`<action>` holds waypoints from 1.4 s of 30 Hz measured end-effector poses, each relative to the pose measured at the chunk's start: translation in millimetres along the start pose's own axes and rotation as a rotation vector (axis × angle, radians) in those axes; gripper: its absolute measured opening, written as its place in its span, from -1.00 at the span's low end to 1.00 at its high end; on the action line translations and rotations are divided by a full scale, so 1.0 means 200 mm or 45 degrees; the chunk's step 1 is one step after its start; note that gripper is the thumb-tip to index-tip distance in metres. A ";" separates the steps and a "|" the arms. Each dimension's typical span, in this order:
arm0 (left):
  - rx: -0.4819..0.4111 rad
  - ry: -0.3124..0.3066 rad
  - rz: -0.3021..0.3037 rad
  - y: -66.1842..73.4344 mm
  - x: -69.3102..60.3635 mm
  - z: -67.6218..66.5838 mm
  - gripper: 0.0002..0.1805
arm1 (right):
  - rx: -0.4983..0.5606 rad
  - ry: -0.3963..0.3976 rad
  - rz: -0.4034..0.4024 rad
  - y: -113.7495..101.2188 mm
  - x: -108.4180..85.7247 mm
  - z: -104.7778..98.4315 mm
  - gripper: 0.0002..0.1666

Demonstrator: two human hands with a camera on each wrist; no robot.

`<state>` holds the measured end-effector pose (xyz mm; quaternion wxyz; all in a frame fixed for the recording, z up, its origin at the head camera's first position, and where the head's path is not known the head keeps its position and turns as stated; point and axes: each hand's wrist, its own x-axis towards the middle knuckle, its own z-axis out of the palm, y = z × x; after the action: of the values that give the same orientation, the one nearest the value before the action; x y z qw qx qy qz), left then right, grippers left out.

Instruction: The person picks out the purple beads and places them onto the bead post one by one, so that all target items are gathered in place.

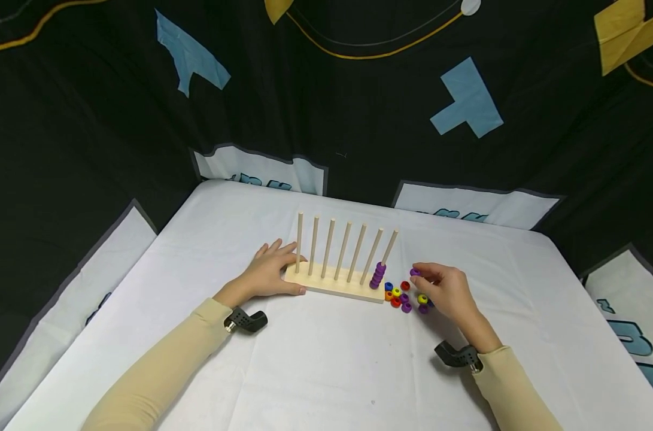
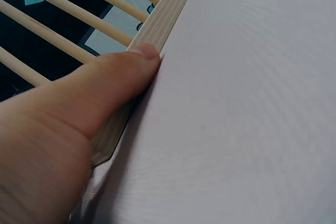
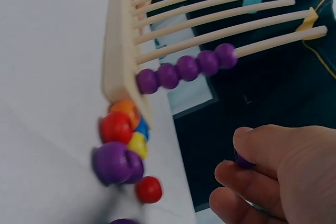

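Note:
A pale wooden peg rack (image 1: pixel 337 288) with several upright pegs lies across the middle of the table. Several purple beads (image 1: pixel 377 275) are stacked on its rightmost peg; the other pegs are bare. My left hand (image 1: pixel 272 272) grips the rack's left end, its thumb (image 2: pixel 131 69) along the front edge and the other fingers behind. To the right of the rack, my right hand (image 1: pixel 449 290) pinches a purple bead (image 3: pixel 242 162) between thumb and fingers, raised above the table. Most of that bead is hidden in the right wrist view.
Loose beads in red, yellow, blue, orange and purple, such as a red bead (image 1: pixel 405 285), lie by the rack's right end. A yellow bead (image 1: pixel 422 299) lies close to the right hand. White cloth covers the table (image 1: pixel 315 359), and a black curtain (image 1: pixel 337 120) hangs behind it.

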<state>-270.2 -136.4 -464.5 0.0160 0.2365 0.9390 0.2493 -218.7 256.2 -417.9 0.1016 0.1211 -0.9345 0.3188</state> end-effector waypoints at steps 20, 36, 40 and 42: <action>-0.005 0.006 0.006 0.00 0.00 0.00 -0.24 | 0.100 0.181 -0.051 -0.17 0.01 -0.13 -0.68; -0.020 0.030 0.016 -0.01 0.00 0.01 -0.23 | 0.226 0.300 -0.125 -0.29 0.06 -0.18 -0.68; -0.009 0.025 0.010 -0.01 0.00 0.00 -0.24 | 0.244 0.316 -0.111 -0.31 0.08 -0.19 -0.67; -0.002 0.025 0.010 0.00 0.00 0.00 -0.24 | 0.262 0.325 -0.102 -0.32 0.09 -0.19 -0.67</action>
<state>-270.6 -136.9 -465.3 0.0059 0.2378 0.9379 0.2525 -212.5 227.6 -347.1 0.2191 0.1266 -0.8710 0.4212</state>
